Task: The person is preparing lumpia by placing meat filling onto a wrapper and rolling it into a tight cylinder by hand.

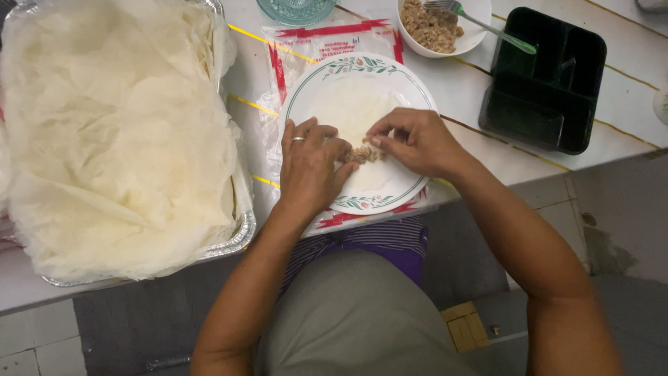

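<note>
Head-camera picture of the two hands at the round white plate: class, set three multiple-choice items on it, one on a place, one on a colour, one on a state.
1. Where is the foil tray of pale thin wrappers?
A. on the person's left of the round white plate
B. behind the plate
C. on the floor

2. What colour is the compartment tray?
A. white
B. black
C. red

3. What are the left hand and right hand doing?
A. resting apart
B. holding a fork
C. pinching brown filling on a wrapper

Answers: 1 A, it lies left of the plate; 2 B, it is all black; 3 C, the fingertips meet on the filling.
</note>
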